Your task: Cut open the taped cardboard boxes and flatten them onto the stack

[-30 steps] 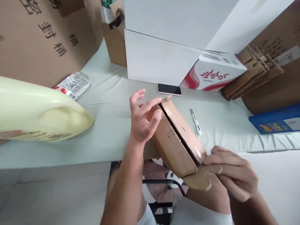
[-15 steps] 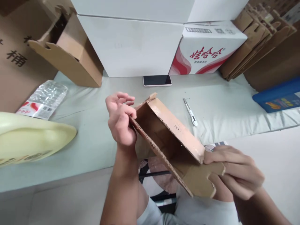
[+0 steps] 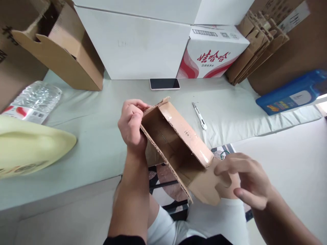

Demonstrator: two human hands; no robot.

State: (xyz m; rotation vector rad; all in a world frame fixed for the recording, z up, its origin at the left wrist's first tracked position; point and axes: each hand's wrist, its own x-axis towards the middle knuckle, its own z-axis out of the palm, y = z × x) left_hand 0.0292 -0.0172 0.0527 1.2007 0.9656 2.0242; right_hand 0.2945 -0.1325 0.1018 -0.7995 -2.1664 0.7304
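A brown cardboard box (image 3: pixel 187 134), cut open along its top, is held tilted above my lap at the table edge. My left hand (image 3: pixel 133 122) grips its far left end, fingers folded over the cardboard wall. Beside the near right end, my right hand (image 3: pixel 247 177) has its thumb and fingers apart. Its fingertips lie by the notched flap (image 3: pixel 206 183); whether they touch it I cannot tell. Past the box, a white utility knife (image 3: pixel 199 116) rests on the pale green cloth.
A phone (image 3: pixel 165 84) lies before the stacked white cartons (image 3: pixel 138 51). On the left are a cut cardboard box (image 3: pixel 87 64), a wrapped pack of water bottles (image 3: pixel 38 98) and a yellow jug (image 3: pixel 33 146). A blue bottle (image 3: pixel 288 93) and folded cardboard (image 3: pixel 251 51) are on the right.
My right hand has let go of the box's flap and opened. My left fingers have closed further around the other end. The camera view has shifted slightly.
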